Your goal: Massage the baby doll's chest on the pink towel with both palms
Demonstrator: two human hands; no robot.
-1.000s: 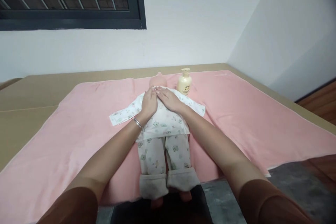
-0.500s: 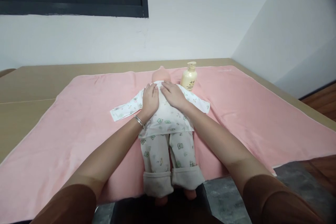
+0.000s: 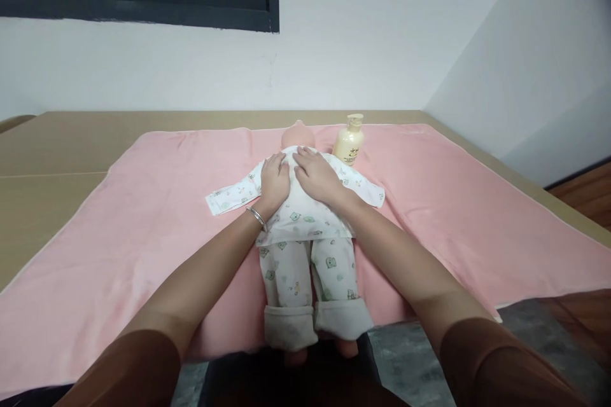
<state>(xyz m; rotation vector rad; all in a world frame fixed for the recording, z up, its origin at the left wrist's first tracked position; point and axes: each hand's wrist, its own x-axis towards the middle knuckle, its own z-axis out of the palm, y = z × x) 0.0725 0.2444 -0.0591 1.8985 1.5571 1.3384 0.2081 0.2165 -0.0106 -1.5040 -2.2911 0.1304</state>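
A baby doll [image 3: 298, 135] lies on a pink blanket [image 3: 157, 216], its head toward the wall and its feet toward me. It wears a white printed top [image 3: 305, 219] with the sleeves spread to both sides, and matching trousers [image 3: 334, 267] with thick rolled cuffs. My left hand [image 3: 275, 179] rests flat on the left upper part of the top, fingers stretched out, a silver bangle at the wrist. On the right upper part lies my right hand [image 3: 317, 175], also flat with fingers extended. Neither hand grips anything. The doll's face is not visible.
A cream pump bottle [image 3: 349, 141] stands on the blanket just right of the doll's head. The blanket covers most of a tan table [image 3: 62, 146], which meets a white wall [image 3: 358, 44]. A dark barred window [image 3: 200, 3] is at upper left.
Both hands stay on the doll's top, with hardly any shift. The whole view has moved slightly, so things sit a little farther right.
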